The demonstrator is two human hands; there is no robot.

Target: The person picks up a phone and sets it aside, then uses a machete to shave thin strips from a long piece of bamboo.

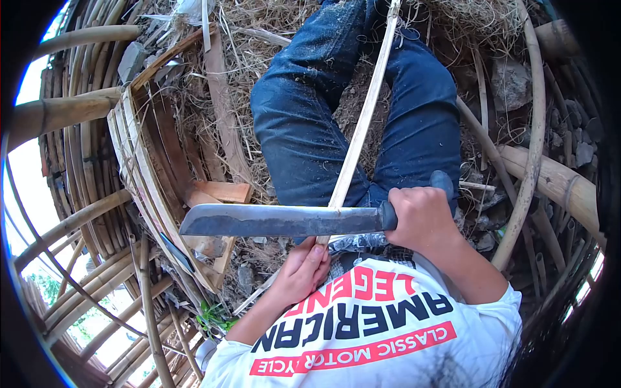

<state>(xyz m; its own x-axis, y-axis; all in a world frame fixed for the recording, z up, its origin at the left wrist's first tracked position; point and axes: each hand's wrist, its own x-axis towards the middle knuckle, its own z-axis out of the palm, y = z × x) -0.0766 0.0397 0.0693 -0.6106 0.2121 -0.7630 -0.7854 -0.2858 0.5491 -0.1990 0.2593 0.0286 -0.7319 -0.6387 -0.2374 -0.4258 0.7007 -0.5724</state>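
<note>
My right hand (pixel 422 218) is closed around the dark handle of a machete (pixel 284 221). Its broad, worn blade points left and lies across a long pale bamboo strip (pixel 363 123). The strip runs from my waist up between my legs and past the top of the view. Close below the blade, my left hand (pixel 304 270) grips the near end of this strip, thumb on top. The blade appears to touch the strip, though its cutting edge there is hard to make out.
My legs in dusty blue jeans (pixel 291 110) are bent on ground strewn with shavings (pixel 479 22). Split bamboo strips (pixel 139 161) and wood pieces (pixel 221 192) lie at left. Bamboo poles (pixel 81 111) line the left side; a thick pole (pixel 550 181) and stones (pixel 511 84) are at right.
</note>
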